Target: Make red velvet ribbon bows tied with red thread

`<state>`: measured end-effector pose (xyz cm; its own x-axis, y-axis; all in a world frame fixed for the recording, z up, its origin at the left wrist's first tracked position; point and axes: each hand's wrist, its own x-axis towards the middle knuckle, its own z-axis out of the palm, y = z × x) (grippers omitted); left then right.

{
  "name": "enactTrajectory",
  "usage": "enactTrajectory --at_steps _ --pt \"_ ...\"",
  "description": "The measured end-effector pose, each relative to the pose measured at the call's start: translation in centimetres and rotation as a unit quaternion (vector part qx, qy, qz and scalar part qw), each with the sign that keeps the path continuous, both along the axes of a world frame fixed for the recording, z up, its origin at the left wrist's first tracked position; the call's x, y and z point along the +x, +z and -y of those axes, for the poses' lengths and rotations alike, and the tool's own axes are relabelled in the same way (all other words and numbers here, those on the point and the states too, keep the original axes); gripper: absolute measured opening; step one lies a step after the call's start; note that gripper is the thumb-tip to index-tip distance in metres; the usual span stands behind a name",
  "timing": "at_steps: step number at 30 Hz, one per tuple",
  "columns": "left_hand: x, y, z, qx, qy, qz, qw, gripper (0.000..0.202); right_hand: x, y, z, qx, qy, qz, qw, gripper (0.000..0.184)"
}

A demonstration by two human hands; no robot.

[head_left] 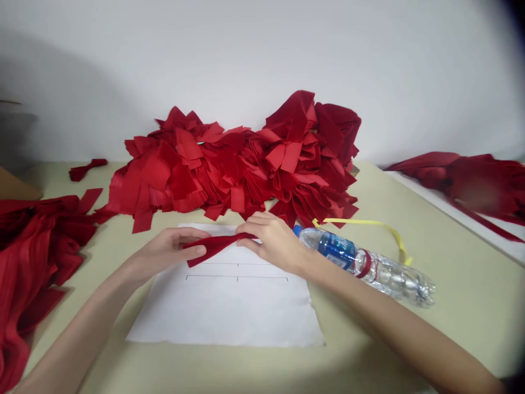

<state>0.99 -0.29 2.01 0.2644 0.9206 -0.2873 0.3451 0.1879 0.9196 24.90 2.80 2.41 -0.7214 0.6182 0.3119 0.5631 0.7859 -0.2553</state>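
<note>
A dark red velvet ribbon (215,247) stretches between my two hands, over a white sheet of paper (229,317) marked with thin black lines. My left hand (174,247) pinches its wider left end between thumb and fingers. At the other end my right hand (273,241) grips the ribbon where it narrows and looks gathered or twisted. The far part of the paper is hidden behind the hands and ribbon. Close behind them rises a large heap of red ribbon pieces (229,169).
A plastic bottle (365,262) with a red band lies beside my right forearm, near a yellow strip (369,221). More red ribbon strips (36,251) lie at left, others (463,180) on a white board at right. One small tied ribbon piece (86,169) sits far left.
</note>
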Motion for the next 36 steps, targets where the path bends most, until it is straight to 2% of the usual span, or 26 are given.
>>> enactTrajectory --at_steps 3,6,13,16,21,24,27,30,32,33,35,36 --pt "1.3 0.2 0.3 0.018 -0.007 -0.041 0.999 0.027 -0.6 0.5 1.0 -0.003 0.007 0.008 1.0 0.016" --pt "1.8 0.3 0.6 0.023 -0.012 -0.072 0.997 0.024 -0.7 0.9 1.5 -0.008 -0.016 0.019 1.0 0.018" --pt "2.2 1.0 1.1 0.044 -0.022 -0.074 0.996 0.016 1.0 0.8 1.9 -0.009 -0.016 0.005 1.0 0.011" --pt "2.8 1.4 1.5 0.065 -0.017 -0.075 0.995 0.015 1.0 0.8 2.2 -0.005 -0.002 -0.007 1.0 0.016" --pt "3.2 1.8 2.1 0.092 -0.017 -0.086 0.992 0.013 0.6 1.1 2.6 0.014 0.026 -0.015 0.999 0.015" --pt "3.2 1.9 2.5 0.155 -0.036 -0.121 0.98 0.011 0.4 1.2 2.8 0.023 0.026 0.005 0.999 0.016" --pt "3.4 2.0 3.0 0.251 -0.066 -0.183 0.948 0.013 0.1 1.2 3.3 0.012 0.039 0.051 0.998 0.016" --pt "3.7 2.7 3.2 0.286 -0.097 -0.211 0.93 0.017 0.2 1.5 3.9 0.026 0.046 0.064 0.997 0.018" --pt "3.5 3.8 2.9 0.284 -0.077 -0.181 0.938 0.022 1.4 2.4 3.8 0.065 0.004 0.055 0.996 0.02" --pt "3.0 4.5 2.7 0.285 -0.048 -0.16 0.944 0.027 2.6 3.0 3.6 0.086 -0.029 0.055 0.994 0.022" --pt "1.1 6.1 2.4 0.308 0.035 -0.129 0.942 0.033 6.6 4.3 2.5 0.124 -0.129 0.063 0.982 0.024" --pt "-0.5 6.8 2.4 0.319 0.076 -0.119 0.937 0.033 9.2 4.9 1.7 0.131 -0.156 0.067 0.977 0.025"
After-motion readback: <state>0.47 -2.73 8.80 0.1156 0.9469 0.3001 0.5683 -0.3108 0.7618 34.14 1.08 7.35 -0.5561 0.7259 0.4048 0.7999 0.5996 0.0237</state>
